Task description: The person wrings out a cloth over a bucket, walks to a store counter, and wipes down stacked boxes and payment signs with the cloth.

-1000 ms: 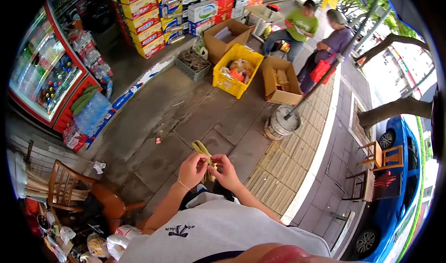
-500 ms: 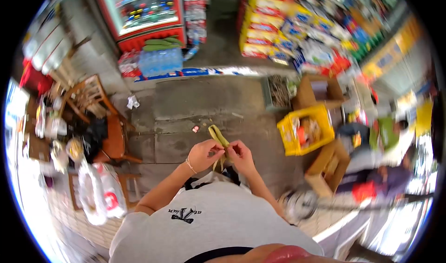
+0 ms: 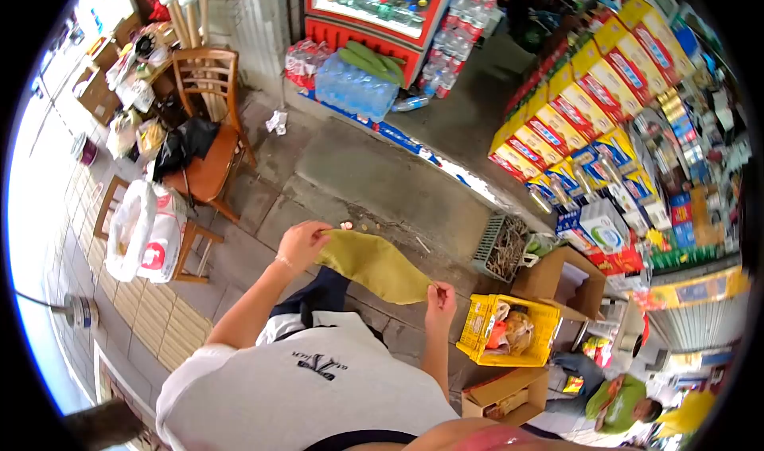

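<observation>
An olive-yellow cloth (image 3: 374, 268) is stretched out between my two hands, over the stone pavement. My left hand (image 3: 302, 246) pinches its upper left end. At the lower right end, the fingertips of my right hand (image 3: 440, 302) are closed on the opposite corner. The cloth hangs slightly curved, wide in the middle and narrower toward the ends. What kind of cloth it is, I cannot tell.
Right of my hands stand a yellow crate (image 3: 509, 330), cardboard boxes (image 3: 561, 284) and a green basket of sticks (image 3: 500, 248). A wooden chair (image 3: 208, 160) is on the left. Ahead, a drinks fridge (image 3: 374, 21) borders the shop step. A person in green (image 3: 617, 403) sits far right.
The cloth was bunched narrow with both hands close together; now my hands have moved apart and it is spread wide. My view has turned, so the surroundings appear rotated.
</observation>
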The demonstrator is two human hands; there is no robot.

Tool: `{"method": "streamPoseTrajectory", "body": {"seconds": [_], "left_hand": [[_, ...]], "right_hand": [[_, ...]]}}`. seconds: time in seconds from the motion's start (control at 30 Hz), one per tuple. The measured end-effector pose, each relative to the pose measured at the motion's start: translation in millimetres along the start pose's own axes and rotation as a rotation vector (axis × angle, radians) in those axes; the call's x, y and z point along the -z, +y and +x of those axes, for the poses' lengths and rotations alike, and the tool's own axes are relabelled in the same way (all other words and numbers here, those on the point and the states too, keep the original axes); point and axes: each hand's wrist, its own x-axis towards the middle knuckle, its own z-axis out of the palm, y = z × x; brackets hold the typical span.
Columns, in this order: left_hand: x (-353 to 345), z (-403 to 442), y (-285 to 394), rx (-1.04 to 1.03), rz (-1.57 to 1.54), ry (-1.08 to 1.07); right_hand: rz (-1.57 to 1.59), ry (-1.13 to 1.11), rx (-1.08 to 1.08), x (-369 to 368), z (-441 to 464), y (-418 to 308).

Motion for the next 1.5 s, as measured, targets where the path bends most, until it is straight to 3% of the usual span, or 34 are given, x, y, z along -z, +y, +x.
{"method": "streamPoseTrajectory", "body": {"seconds": [0.17,0.23,0.37,0.43,0.63,0.9,0.97,1.0,1.07,1.1,1.17,1.3,1.37,1.43,1.5], "left_hand": [[-35,97,11,-0.01,-0.148,-0.069],[-42,135,16,-0.103,-0.124,-0.027],[-18,224,15,-0.085,-0.117,-0.001],[-3,272,10,-0.08,-0.155,0.079],[38,326,-29,-0.037,-0.052,0.08],[76,354,-83,-0.008,-0.005,0.238],[73,357,-84,0.183,0.059,0.116],[70,360,-87,0.172,0.069,0.12],[54,360,-94,0.327,-0.448,-0.039],[43,364,-92,0.321,-0.445,-0.041],[16,383,-71,0.36,-0.812,-0.193],[-38,409,-5,0.244,-0.858,-0.415],[-58,420,19,0.223,-0.796,-0.431],[-66,434,39,0.233,-0.851,-0.422],[-71,445,46,0.221,-0.968,-0.497]], "right_hand": [[-0.084,0.076,-0.012,12,51,-1],[-0.136,0.132,0.005,21,74,2],[-0.185,0.264,0.037,0,150,-20],[-0.241,0.055,0.106,-19,200,-44],[-0.335,-0.011,0.137,-82,283,-64],[-0.382,-0.161,0.262,-169,355,-76],[-0.369,-0.216,0.138,-172,368,-81],[-0.315,-0.219,0.127,-175,374,-72],[-0.274,-0.223,0.061,-182,377,-63],[-0.237,-0.231,-0.007,-188,380,-59],[-0.08,-0.258,-0.035,-206,388,-63],[-0.001,-0.31,-0.085,-229,397,-77],[-0.08,-0.337,-0.039,-231,399,-96],[-0.287,-0.253,0.221,-225,411,-108],[-0.317,-0.249,0.246,-216,418,-116]]}}
